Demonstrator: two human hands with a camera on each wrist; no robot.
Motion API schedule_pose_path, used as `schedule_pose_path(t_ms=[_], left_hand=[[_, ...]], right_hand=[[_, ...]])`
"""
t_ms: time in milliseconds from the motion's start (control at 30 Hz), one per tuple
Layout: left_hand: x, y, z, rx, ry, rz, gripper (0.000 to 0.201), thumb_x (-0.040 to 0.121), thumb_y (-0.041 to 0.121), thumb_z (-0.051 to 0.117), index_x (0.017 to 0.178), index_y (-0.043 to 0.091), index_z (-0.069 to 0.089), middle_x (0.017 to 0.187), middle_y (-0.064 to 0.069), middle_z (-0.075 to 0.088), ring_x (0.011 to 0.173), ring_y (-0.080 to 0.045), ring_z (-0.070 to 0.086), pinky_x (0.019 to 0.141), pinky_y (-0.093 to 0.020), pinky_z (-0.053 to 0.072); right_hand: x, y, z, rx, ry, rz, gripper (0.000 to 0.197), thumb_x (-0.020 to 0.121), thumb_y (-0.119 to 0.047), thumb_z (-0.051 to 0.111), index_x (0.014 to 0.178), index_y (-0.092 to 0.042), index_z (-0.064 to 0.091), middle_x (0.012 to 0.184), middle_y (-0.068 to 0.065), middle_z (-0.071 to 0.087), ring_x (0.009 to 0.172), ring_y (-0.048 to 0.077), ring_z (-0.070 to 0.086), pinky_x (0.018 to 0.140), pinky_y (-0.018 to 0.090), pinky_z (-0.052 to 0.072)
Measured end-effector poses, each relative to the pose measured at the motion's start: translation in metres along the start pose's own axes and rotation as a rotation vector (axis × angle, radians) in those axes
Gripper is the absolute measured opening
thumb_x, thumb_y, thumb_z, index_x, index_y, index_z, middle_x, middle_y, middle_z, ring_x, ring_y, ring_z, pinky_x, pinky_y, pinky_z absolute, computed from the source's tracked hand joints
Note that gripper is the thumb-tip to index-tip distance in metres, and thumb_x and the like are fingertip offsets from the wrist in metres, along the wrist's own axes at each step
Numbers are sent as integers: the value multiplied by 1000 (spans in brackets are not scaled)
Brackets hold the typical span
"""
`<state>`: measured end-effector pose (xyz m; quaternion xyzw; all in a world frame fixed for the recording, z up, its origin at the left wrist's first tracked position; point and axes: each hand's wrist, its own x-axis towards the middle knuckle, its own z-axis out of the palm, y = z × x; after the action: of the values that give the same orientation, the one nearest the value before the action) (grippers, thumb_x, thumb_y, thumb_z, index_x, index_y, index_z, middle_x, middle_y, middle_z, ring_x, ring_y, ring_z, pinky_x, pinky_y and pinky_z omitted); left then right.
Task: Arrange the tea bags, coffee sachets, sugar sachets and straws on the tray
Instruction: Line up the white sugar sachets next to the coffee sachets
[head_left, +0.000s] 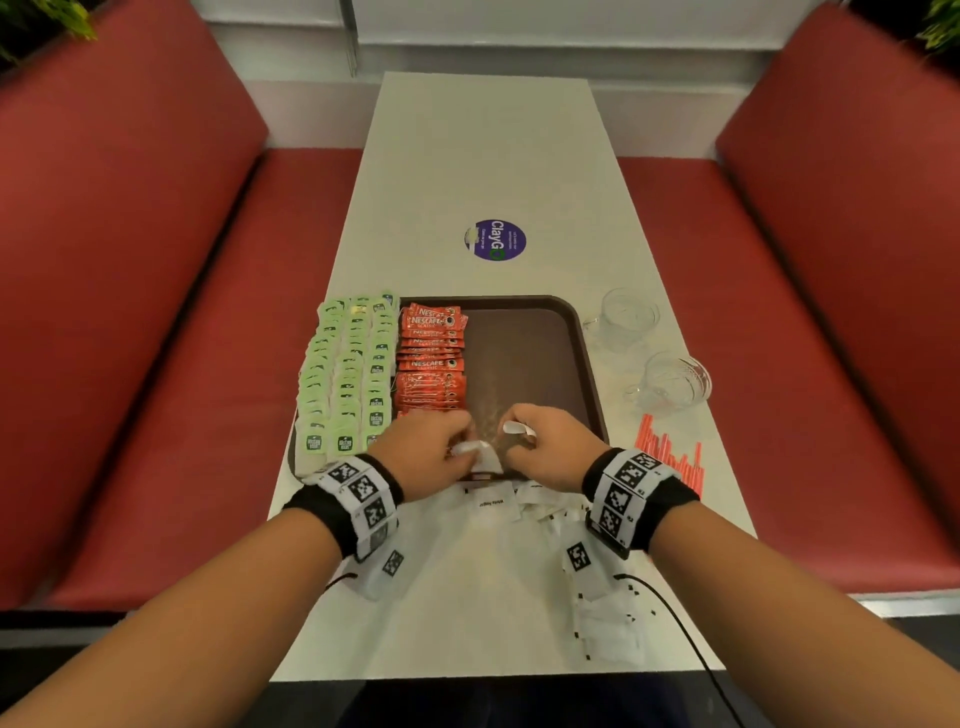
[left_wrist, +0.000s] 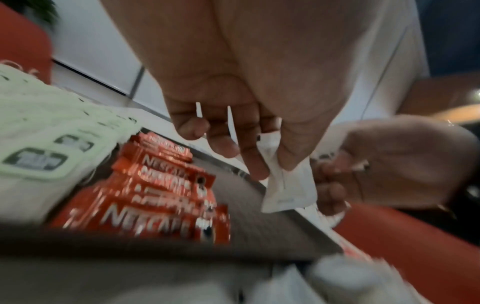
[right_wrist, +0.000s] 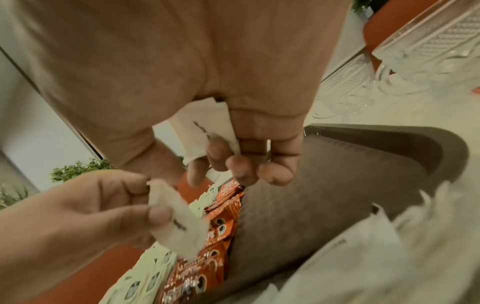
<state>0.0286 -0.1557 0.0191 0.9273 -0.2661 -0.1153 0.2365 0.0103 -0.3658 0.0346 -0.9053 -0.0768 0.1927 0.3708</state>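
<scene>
A brown tray (head_left: 540, 353) lies on the white table. Green tea bags (head_left: 348, 374) fill its left side in rows, and red coffee sachets (head_left: 431, 358) form a column beside them. Both hands hover over the tray's near edge. My left hand (head_left: 441, 447) pinches a white sugar sachet (left_wrist: 288, 185) between thumb and fingers, with more sachets held edge-on in its fingers. My right hand (head_left: 540, 441) grips another white sugar sachet (right_wrist: 207, 127) in curled fingers. Loose sugar sachets (head_left: 524, 506) lie on the table under my wrists. Red straws (head_left: 670, 452) lie right of the tray.
Two clear glass mugs (head_left: 670, 382) stand on the table right of the tray, the far one (head_left: 623, 317) near its corner. A round purple sticker (head_left: 496, 240) sits beyond the tray. Red bench seats (head_left: 156, 338) flank the table. More white sachets (head_left: 608, 623) lie near the front edge.
</scene>
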Motion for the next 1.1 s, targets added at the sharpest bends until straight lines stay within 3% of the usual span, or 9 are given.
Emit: schedule_pose_path(t_ms=[133, 267, 400, 533, 667, 767, 900, 1000, 1100], left_hand=[[14, 3, -25, -180, 111, -38, 9, 90, 41, 65, 92, 33, 61, 78, 15, 67, 71, 0, 60, 65, -22, 48], [34, 7, -33, -252, 155, -23, 8, 90, 38, 67, 88, 34, 61, 72, 14, 65, 64, -1, 56, 59, -16, 40], [60, -1, -34, -294, 192, -71, 8, 86, 29, 74, 90, 33, 68, 71, 12, 63, 61, -3, 50, 59, -20, 41], [87, -7, -37, -232, 147, -86, 12, 82, 28, 78, 89, 31, 69, 72, 15, 62, 63, 4, 52, 60, -11, 36], [111, -6, -38, -144, 77, -88, 24, 78, 31, 81, 90, 34, 61, 78, 13, 66, 74, 1, 59, 70, -22, 43], [123, -7, -36, -102, 119, -149, 27, 78, 28, 81, 91, 30, 57, 81, 11, 67, 75, -4, 60, 68, -22, 44], [146, -27, -33, -72, 283, -316, 27, 79, 23, 80, 82, 23, 53, 80, 5, 62, 74, -14, 59, 67, -28, 46], [170, -41, -30, -55, 319, -429, 15, 82, 23, 76, 80, 27, 62, 86, 4, 66, 85, -20, 64, 76, -29, 50], [196, -46, -25, -38, 282, -467, 4, 84, 22, 75, 84, 25, 73, 96, 0, 72, 95, -21, 67, 88, -34, 54]], right_hand=[[7, -3, -6, 44, 69, -71, 14, 85, -32, 68, 99, -29, 64, 91, -8, 67, 81, 9, 63, 75, 31, 54], [24, -3, -16, 80, 157, -95, 7, 94, -26, 62, 89, -30, 64, 77, -9, 63, 67, 5, 56, 62, 22, 46], [47, 8, -26, 46, 191, -100, 8, 95, -26, 60, 89, -29, 64, 77, -7, 65, 66, 6, 58, 59, 22, 44], [63, 24, -33, 61, 191, -95, 10, 93, -22, 60, 84, -23, 64, 74, -6, 63, 65, 8, 56, 58, 23, 41], [81, 38, -40, 11, 190, -91, 21, 90, -21, 61, 71, -26, 56, 68, -5, 58, 63, 10, 54, 57, 24, 39], [90, 43, -44, -7, 248, -74, 6, 90, -21, 60, 88, -17, 64, 81, 0, 64, 74, 19, 59, 66, 30, 44], [85, 47, -49, 249, 237, 13, 8, 96, -24, 52, 101, -19, 48, 81, -2, 55, 67, 16, 52, 63, 30, 40], [83, 48, -56, 352, 251, 28, 15, 86, -32, 48, 87, -20, 39, 73, 1, 46, 63, 18, 41, 62, 34, 36], [86, 51, -62, 401, 235, 23, 8, 89, -23, 43, 84, -17, 45, 73, 4, 61, 59, 20, 51, 61, 33, 41]])
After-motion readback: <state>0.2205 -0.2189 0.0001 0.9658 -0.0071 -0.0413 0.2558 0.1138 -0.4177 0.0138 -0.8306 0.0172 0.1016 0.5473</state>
